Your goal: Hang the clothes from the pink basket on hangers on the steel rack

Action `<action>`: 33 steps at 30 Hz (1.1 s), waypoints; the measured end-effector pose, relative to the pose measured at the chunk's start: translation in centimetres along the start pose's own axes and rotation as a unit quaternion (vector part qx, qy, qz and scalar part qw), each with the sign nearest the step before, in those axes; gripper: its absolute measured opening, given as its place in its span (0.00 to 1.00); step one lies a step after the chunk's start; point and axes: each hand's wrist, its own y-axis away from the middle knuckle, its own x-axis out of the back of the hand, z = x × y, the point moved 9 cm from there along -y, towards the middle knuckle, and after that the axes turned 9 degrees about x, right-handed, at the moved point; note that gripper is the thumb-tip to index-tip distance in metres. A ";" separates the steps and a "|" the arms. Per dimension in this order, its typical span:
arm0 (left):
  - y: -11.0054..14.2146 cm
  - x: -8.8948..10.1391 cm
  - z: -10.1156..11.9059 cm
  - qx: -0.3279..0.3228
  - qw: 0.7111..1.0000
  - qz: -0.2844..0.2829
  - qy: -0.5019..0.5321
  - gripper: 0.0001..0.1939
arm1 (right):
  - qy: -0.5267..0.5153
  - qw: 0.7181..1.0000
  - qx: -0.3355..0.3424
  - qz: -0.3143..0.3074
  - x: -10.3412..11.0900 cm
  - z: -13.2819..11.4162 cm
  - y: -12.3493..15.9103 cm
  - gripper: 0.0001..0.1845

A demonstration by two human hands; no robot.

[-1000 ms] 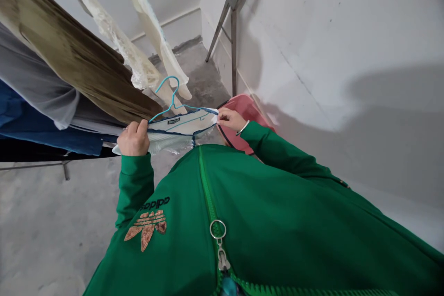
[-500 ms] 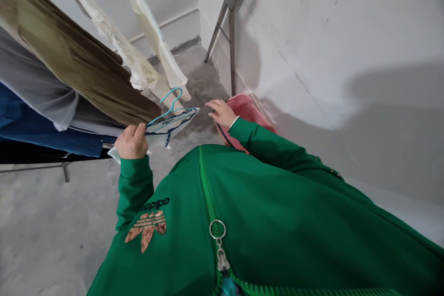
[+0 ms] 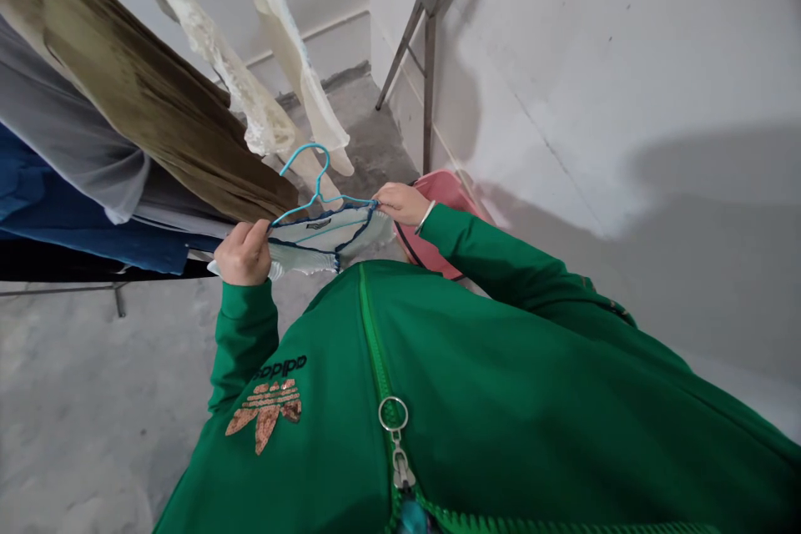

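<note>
A person in a green track jacket (image 3: 476,384) holds a pale, navy-trimmed garment (image 3: 313,238) on a blue wire hanger (image 3: 311,175) out in front of the chest, just beside a row of hanging clothes (image 3: 125,92). The left hand's (image 3: 243,254) fingers are closed around one end of the garment and hanger, while the right hand's (image 3: 400,204) fingers pinch the other end. A pink basket (image 3: 438,204) sits on the concrete floor (image 3: 75,400) beneath the right forearm, near a metal rack leg (image 3: 429,50).
</note>
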 end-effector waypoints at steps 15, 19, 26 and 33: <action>-0.6 -4.4 -3.6 0.014 0.969 -0.208 0.133 0.14 | 0.106 0.977 -0.067 0.172 8.1 -2.0 2.3 0.30; -1.3 -4.5 -2.6 -0.007 0.967 -0.162 0.198 0.12 | 0.151 0.971 -0.055 0.177 9.6 -3.3 2.5 0.28; -2.4 -4.1 -0.7 -0.006 0.972 -0.050 0.229 0.09 | 0.189 0.965 -0.041 0.179 10.5 -4.7 2.2 0.28; -2.9 -2.6 0.5 -0.020 0.959 0.002 0.282 0.11 | 0.081 0.992 -0.045 0.081 9.7 -3.0 2.0 0.21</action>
